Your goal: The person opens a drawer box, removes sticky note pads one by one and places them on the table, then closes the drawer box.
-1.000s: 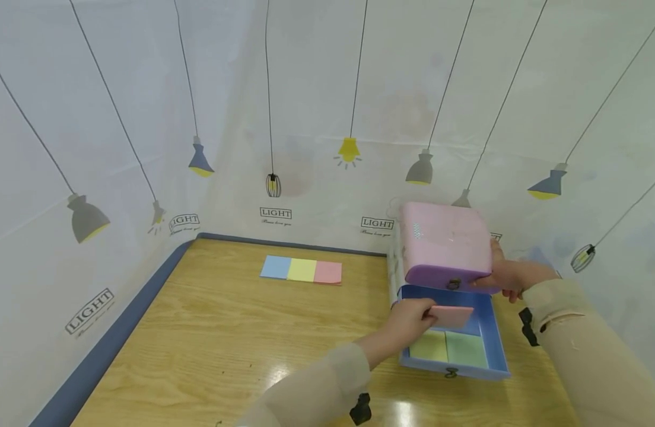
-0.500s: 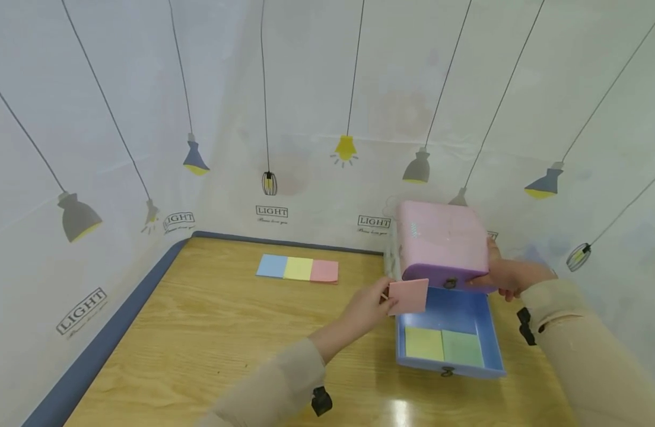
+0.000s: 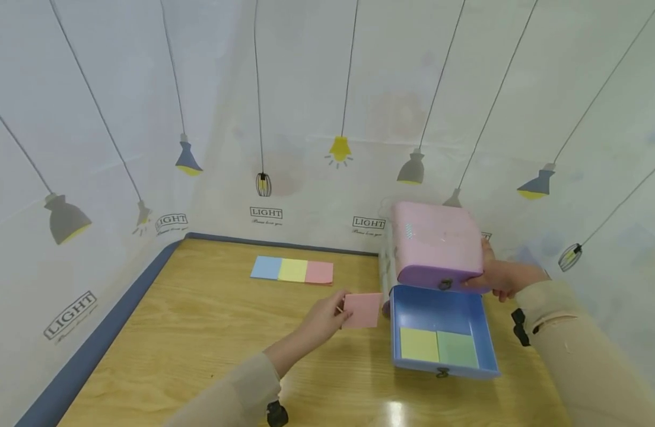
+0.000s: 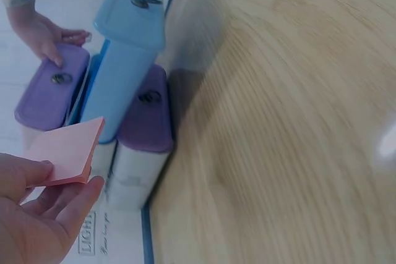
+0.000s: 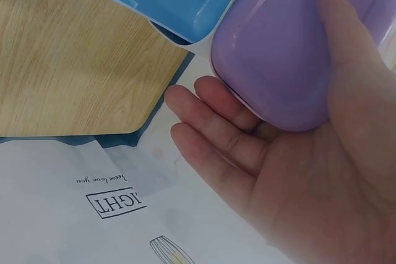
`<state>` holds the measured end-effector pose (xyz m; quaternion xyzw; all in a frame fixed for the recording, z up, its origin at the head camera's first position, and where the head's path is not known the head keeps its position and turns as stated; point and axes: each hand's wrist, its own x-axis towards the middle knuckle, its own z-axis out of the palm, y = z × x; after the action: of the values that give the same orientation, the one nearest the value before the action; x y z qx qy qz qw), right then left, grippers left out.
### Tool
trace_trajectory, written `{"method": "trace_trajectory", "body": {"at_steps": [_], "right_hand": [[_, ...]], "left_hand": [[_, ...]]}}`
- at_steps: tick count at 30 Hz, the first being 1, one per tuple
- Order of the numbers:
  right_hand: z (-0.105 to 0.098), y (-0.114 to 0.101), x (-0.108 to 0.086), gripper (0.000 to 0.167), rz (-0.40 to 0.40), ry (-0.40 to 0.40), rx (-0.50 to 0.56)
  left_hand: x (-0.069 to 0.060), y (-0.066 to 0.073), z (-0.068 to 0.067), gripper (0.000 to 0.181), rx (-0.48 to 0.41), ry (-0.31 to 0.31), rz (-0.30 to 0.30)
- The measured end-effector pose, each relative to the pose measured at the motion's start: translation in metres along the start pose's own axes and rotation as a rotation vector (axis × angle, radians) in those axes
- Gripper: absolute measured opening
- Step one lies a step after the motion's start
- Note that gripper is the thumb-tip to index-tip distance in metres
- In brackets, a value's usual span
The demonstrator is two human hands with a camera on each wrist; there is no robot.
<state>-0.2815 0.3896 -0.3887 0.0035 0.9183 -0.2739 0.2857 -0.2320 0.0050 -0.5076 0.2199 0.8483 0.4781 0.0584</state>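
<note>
My left hand point(image 3: 321, 320) pinches a pink sticky note pad point(image 3: 362, 311) by its left edge, raised above the table just left of an open blue drawer point(image 3: 436, 308). A yellow pad point(image 3: 419, 345) and a green pad point(image 3: 458, 349) lie side by side in the drawer's front. That drawer juts from a small cabinet with a pink top point(image 3: 436, 234) and purple drawer fronts point(image 4: 52, 88). My right hand point(image 3: 506, 276) holds the cabinet's upper right corner. In the right wrist view its thumb lies on the purple front point(image 5: 278, 54), with several fingers extended below the corner.
Blue point(image 3: 266, 268), yellow point(image 3: 292, 270) and pink point(image 3: 319, 273) pads form a row on the wooden table point(image 3: 199, 332), near the back wall. A white cloth printed with lamps point(image 3: 301, 89) covers the walls. The cabinet stands against the back at right.
My left hand has lifted the pink sticky note pad out from over the blue drawer and moved it left. My right hand keeps its hold on the cabinet.
</note>
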Motion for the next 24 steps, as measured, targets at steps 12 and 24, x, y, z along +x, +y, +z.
{"method": "trace_trajectory", "body": {"at_steps": [12, 24], "right_hand": [[0.000, 0.002, 0.003, 0.130, 0.005, 0.004, 0.032], [0.000, -0.006, -0.007, 0.126, -0.002, 0.018, -0.052]], "left_hand": [[-0.016, -0.047, -0.031, 0.035, -0.071, 0.047, -0.198], [-0.018, -0.088, -0.068, 0.033, 0.185, 0.111, -0.281]]}}
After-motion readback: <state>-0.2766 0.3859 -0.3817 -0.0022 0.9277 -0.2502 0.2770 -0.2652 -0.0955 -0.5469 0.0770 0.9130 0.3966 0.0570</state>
